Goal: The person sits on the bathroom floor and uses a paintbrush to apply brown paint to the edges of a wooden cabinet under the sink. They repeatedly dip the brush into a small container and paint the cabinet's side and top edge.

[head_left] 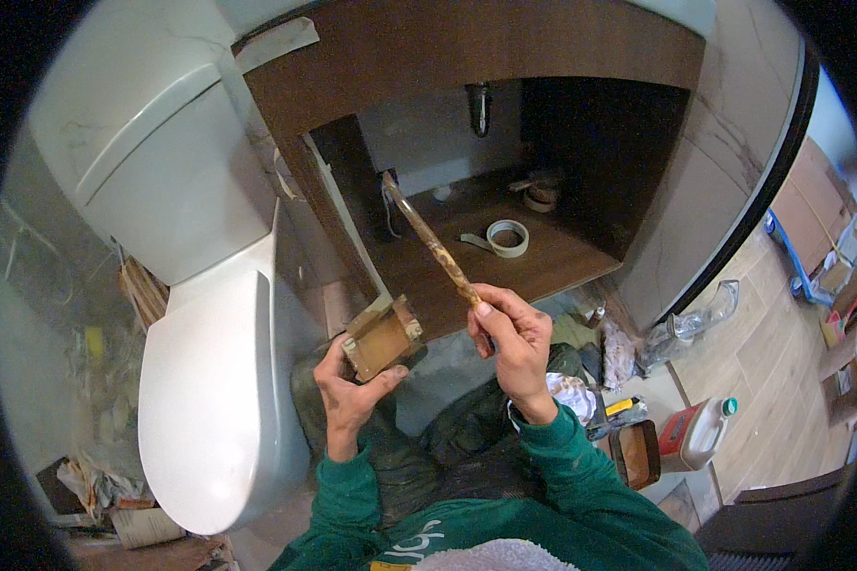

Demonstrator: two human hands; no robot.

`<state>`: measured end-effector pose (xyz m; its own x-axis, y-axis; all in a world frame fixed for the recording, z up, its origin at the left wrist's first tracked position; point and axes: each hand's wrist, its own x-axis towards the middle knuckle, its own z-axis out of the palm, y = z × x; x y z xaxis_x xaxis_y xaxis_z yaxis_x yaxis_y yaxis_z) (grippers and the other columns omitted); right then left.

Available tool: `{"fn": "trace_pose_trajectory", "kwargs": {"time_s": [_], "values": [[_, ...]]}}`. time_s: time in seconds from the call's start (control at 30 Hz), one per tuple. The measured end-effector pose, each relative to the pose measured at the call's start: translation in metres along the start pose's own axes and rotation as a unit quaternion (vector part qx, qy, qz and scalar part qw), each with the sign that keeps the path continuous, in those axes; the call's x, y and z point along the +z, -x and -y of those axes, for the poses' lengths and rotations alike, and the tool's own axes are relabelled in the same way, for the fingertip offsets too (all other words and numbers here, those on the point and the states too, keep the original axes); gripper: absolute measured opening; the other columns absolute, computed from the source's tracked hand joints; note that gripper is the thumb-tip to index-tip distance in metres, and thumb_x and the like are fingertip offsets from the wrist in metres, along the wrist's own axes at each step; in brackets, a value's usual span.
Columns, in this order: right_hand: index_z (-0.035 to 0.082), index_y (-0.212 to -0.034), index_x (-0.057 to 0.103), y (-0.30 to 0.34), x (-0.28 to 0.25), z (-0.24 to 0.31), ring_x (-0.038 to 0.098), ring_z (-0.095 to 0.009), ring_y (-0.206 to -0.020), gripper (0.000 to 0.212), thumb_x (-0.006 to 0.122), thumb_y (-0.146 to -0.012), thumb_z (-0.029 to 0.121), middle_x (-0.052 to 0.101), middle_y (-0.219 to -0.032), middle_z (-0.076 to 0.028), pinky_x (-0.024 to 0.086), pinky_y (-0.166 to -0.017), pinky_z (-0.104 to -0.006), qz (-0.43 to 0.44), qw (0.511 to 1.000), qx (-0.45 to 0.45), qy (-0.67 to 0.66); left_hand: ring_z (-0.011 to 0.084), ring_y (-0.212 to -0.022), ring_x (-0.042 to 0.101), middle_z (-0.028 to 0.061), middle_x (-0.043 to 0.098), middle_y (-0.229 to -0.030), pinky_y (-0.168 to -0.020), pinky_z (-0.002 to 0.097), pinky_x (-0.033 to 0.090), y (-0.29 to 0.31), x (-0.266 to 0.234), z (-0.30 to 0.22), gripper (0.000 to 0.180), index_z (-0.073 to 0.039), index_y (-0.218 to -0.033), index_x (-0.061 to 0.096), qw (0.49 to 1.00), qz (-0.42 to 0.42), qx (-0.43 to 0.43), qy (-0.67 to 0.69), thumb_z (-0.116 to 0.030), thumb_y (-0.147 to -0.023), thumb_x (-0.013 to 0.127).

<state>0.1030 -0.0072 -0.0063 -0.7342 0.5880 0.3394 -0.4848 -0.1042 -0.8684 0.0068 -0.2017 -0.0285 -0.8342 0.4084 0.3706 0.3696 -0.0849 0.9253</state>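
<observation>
My left hand (349,392) grips a small shallow rectangular container (383,340) between thumb and fingers. Its inside is brown, and its corners are worn and pale. In my right hand (514,341) is a long thin stick (430,240), pinched near its lower end. Brown and yellowish stains cover the stick, and it slants up and left before the opening of a dark wooden cabinet (476,48). Whether it is a brush handle I cannot tell; its lower end is hidden by my fingers. Container and stick are apart.
A white toilet (205,400) stands close on my left. Inside the cabinet lie a roll of tape (508,239) and a drain pipe (479,109) hangs. To my right are a jug with a green cap (703,433), a brown tray (635,455) and crumpled paper (571,397).
</observation>
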Motion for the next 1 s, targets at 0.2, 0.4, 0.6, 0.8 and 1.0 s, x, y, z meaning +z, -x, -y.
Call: {"fn": "trace_pose_trajectory", "kwargs": {"time_s": [0.2, 0.4, 0.6, 0.8, 1.0], "values": [[-0.004, -0.114, 0.068, -0.016, 0.03, 0.006, 0.049, -0.005, -0.054, 0.023, 0.058, -0.098, 0.01, 0.063, -0.074, -0.004, 0.036, -0.048, -0.02, 0.04, 0.998, -0.034, -0.027, 0.0183, -0.096, 0.068, 0.0105, 0.07, -0.108, -0.087, 0.0324, 0.055, 0.007, -0.011, 0.0, 0.065, 0.005, -0.123, 0.06, 1.0, -0.018, 0.001, -0.018, -0.011, -0.067, 0.09], [-0.004, -0.113, 0.068, -0.011, 0.035, 0.001, 0.049, -0.006, -0.054, 0.023, 0.057, -0.097, 0.008, 0.063, -0.073, -0.004, 0.036, -0.049, -0.0204, 0.024, 0.999, -0.026, -0.023, 0.0188, -0.097, 0.068, 0.0115, 0.069, -0.11, -0.086, 0.0326, 0.056, 0.01, -0.024, 0.003, 0.068, 0.005, -0.124, 0.059, 1.0, -0.026, -0.007, -0.013, -0.014, -0.067, 0.091], [-0.004, -0.11, 0.069, 0.006, 0.001, -0.005, 0.05, -0.008, -0.053, 0.022, 0.058, -0.095, 0.008, 0.062, -0.071, -0.005, 0.037, -0.047, -0.0219, -0.04, 0.999, 0.0, 0.002, 0.0158, -0.095, 0.066, 0.0064, 0.068, -0.106, -0.085, 0.0302, 0.053, 0.014, -0.025, 0.005, 0.068, 0.003, -0.122, 0.06, 0.999, -0.04, -0.017, 0.004, -0.018, -0.064, 0.087], [-0.002, -0.112, 0.067, 0.03, -0.046, -0.009, 0.047, -0.004, -0.055, 0.021, 0.058, -0.099, 0.012, 0.062, -0.074, -0.001, 0.038, -0.049, -0.0201, -0.073, 0.996, -0.023, 0.034, 0.017, -0.095, 0.067, 0.0076, 0.068, -0.107, -0.084, 0.0316, 0.054, 0.018, -0.024, 0.012, 0.07, 0.004, -0.124, 0.059, 0.999, -0.028, -0.016, 0.002, -0.019, -0.065, 0.088], [0.001, -0.116, 0.063, 0.054, -0.073, -0.032, 0.052, -0.006, -0.063, 0.022, 0.055, -0.103, 0.016, 0.065, -0.086, -0.002, 0.04, -0.055, -0.0211, -0.063, 0.991, 0.036, 0.109, 0.0199, -0.096, 0.067, 0.011, 0.067, -0.108, -0.085, 0.0338, 0.056, 0.028, -0.03, 0.023, 0.074, 0.006, -0.123, 0.059, 0.998, -0.054, -0.031, -0.028, -0.022, -0.063, 0.092]]}}
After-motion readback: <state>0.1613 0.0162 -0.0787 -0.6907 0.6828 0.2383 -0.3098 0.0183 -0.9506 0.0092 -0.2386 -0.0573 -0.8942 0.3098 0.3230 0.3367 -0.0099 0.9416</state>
